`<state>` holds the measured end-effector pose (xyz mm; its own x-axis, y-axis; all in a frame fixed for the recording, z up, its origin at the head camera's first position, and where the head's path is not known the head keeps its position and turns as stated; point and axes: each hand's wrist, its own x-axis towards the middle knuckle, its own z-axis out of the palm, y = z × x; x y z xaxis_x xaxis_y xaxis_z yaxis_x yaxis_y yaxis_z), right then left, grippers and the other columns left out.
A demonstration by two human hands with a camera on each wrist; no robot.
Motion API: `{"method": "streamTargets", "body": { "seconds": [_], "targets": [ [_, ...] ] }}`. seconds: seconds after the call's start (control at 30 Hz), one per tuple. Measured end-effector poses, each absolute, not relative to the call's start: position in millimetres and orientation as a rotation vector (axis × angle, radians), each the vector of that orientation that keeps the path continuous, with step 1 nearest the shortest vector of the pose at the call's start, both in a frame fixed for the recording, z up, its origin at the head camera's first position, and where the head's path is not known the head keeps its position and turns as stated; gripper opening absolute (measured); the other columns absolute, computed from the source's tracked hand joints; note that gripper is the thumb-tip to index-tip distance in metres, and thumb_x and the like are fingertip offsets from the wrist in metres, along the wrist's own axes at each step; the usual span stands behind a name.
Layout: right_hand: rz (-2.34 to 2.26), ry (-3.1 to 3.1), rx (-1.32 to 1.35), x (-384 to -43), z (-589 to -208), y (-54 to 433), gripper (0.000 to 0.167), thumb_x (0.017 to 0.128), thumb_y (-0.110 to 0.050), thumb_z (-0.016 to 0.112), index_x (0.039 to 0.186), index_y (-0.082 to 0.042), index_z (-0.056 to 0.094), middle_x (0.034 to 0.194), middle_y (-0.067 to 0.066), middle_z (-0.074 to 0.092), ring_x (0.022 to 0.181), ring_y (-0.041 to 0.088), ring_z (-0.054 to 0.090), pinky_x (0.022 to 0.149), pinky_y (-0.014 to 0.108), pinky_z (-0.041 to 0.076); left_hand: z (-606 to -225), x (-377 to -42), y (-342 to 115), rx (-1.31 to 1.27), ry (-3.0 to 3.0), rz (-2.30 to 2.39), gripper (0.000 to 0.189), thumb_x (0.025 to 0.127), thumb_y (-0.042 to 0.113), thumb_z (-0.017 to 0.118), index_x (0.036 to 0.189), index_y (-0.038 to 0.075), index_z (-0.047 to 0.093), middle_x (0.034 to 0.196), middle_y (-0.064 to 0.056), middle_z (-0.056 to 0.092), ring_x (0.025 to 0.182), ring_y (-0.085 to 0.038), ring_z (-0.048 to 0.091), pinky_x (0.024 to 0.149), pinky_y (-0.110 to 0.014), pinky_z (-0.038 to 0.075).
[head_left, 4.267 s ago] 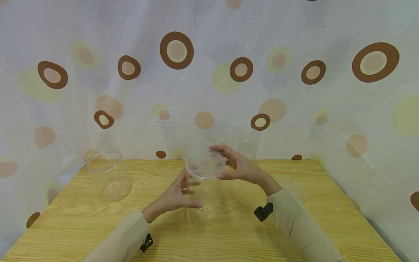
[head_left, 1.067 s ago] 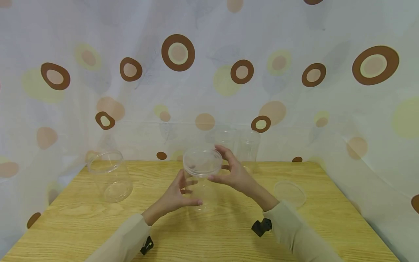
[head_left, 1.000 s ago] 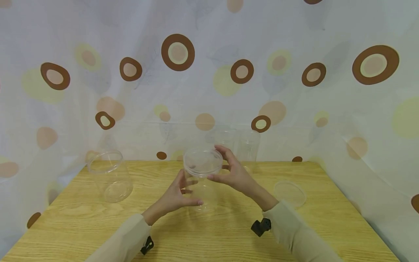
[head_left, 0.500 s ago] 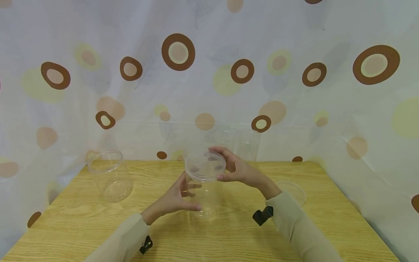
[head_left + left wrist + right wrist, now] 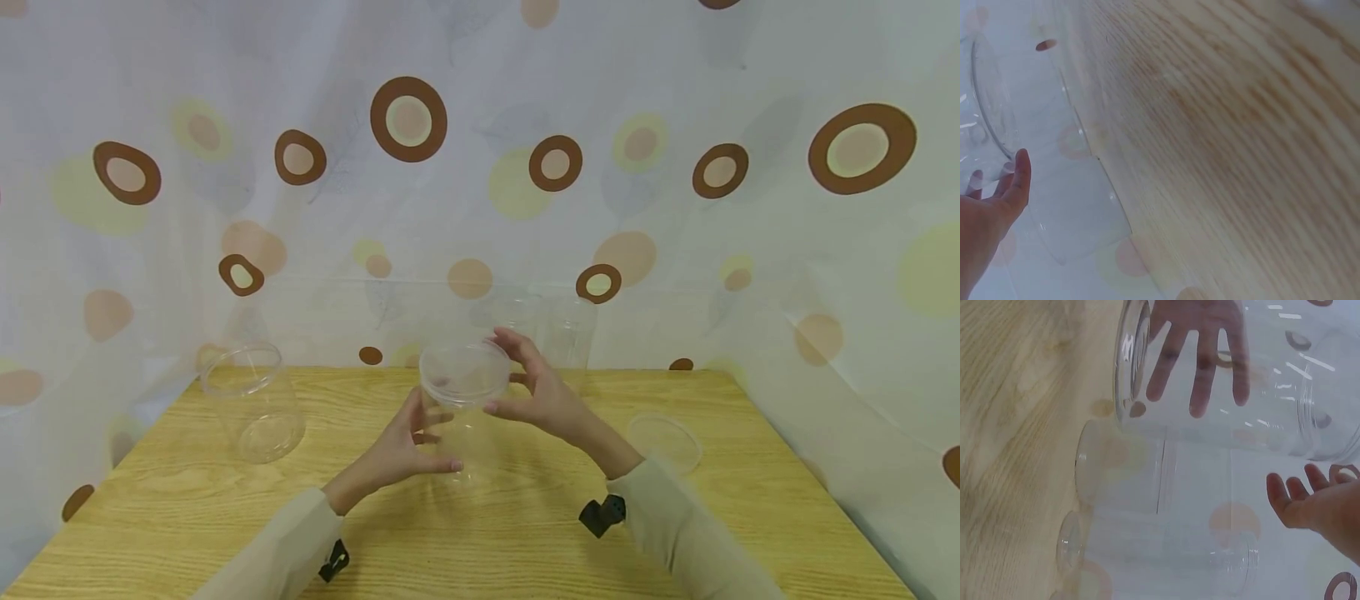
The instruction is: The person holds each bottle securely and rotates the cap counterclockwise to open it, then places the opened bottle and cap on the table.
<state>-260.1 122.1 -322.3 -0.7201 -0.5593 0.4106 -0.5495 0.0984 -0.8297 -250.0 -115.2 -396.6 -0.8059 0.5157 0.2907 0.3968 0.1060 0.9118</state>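
A clear plastic jar (image 5: 468, 442) with a round clear lid (image 5: 465, 372) on top stands upright in the middle. My left hand (image 5: 397, 450) grips its body low on the left, thumb in front. Through the jar wall in the right wrist view, the spread fingers of the left hand (image 5: 1200, 350) show. My right hand (image 5: 551, 400) holds the lid's rim from the right, thumb at the front edge and fingers round the back. In the right wrist view the fingertips of the right hand (image 5: 1316, 500) lie close beside the rim; exact contact is hard to see there.
On the left stands a wide, lidless clear jar (image 5: 258, 417). Behind the right hand are clear jars (image 5: 570, 333) near the back edge of the wooden table (image 5: 525, 542). A loose clear disc lid (image 5: 665, 444) lies at the right. A dotted curtain (image 5: 480, 217) encloses the table.
Over the last half second my right hand has turned on the lid, thumb going left and forefinger going right. The jar has shifted slightly left. My left hand keeps its hold.
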Motion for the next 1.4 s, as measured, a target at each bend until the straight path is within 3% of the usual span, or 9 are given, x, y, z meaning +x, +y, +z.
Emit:
{"method": "streamTargets", "body": {
  "seconds": [0.3,0.5,0.7,0.8,1.0,1.17,1.4],
  "targets": [
    [-1.819,2.489,-0.969,-249,-325,107,0.085,0.075,-0.026,0.076,0.141,-0.011,0.025,0.141,0.010,0.034,0.130,0.027,0.032,0.100,0.051,0.035,-399,-252,-115,0.932,2.265,1.818,0.098,0.072,0.013,0.078,0.142,0.034,0.013,0.146,-0.007,0.027,0.128,-0.037,0.038,0.094,-0.052,0.041],
    [-1.789,2.336,-1.083,-257,-322,114,0.082,0.076,-0.028,0.074,0.140,-0.011,0.026,0.141,0.011,0.034,0.126,0.028,0.037,0.100,0.050,0.035,-398,-252,-116,0.959,2.218,1.806,0.102,0.071,0.013,0.078,0.143,0.036,0.009,0.146,-0.007,0.027,0.127,-0.036,0.040,0.093,-0.049,0.042],
    [-1.745,1.954,-1.212,-270,-316,127,0.084,0.080,-0.024,0.071,0.144,-0.008,0.018,0.144,0.014,0.025,0.125,0.022,0.035,0.096,0.031,0.041,-395,-250,-116,1.028,2.150,1.790,0.105,0.070,0.015,0.080,0.144,0.035,0.008,0.148,-0.009,0.024,0.125,-0.037,0.042,0.092,-0.049,0.044],
    [-1.729,1.859,-1.227,-273,-316,130,0.087,0.081,-0.023,0.070,0.145,-0.005,0.012,0.145,0.014,0.021,0.126,0.019,0.032,0.096,0.028,0.040,-395,-249,-116,1.043,2.143,1.779,0.103,0.071,0.016,0.079,0.144,0.034,0.009,0.148,-0.010,0.024,0.125,-0.037,0.042,0.092,-0.049,0.044],
    [-1.743,2.008,-1.214,-268,-320,128,0.088,0.080,-0.023,0.071,0.146,-0.014,0.014,0.148,0.012,0.019,0.130,0.027,0.029,0.098,0.037,0.040,-396,-249,-117,1.009,2.200,1.789,0.100,0.070,0.013,0.079,0.143,0.029,0.013,0.147,-0.010,0.026,0.126,-0.037,0.041,0.091,-0.044,0.046],
    [-1.796,2.318,-1.118,-256,-324,118,0.089,0.075,-0.026,0.076,0.144,-0.016,0.020,0.145,0.011,0.028,0.131,0.027,0.030,0.102,0.050,0.033,-397,-249,-117,0.960,2.250,1.820,0.099,0.070,0.012,0.079,0.142,0.028,0.014,0.147,-0.009,0.026,0.127,-0.038,0.039,0.092,-0.047,0.044],
    [-1.870,2.461,-0.938,-248,-327,106,0.088,0.073,-0.032,0.077,0.141,-0.012,0.025,0.141,0.008,0.035,0.130,0.026,0.033,0.101,0.052,0.034,-398,-249,-115,0.952,2.244,1.835,0.101,0.071,0.013,0.079,0.143,0.031,0.010,0.147,-0.007,0.025,0.128,-0.039,0.037,0.094,-0.050,0.042]
  ]
}}
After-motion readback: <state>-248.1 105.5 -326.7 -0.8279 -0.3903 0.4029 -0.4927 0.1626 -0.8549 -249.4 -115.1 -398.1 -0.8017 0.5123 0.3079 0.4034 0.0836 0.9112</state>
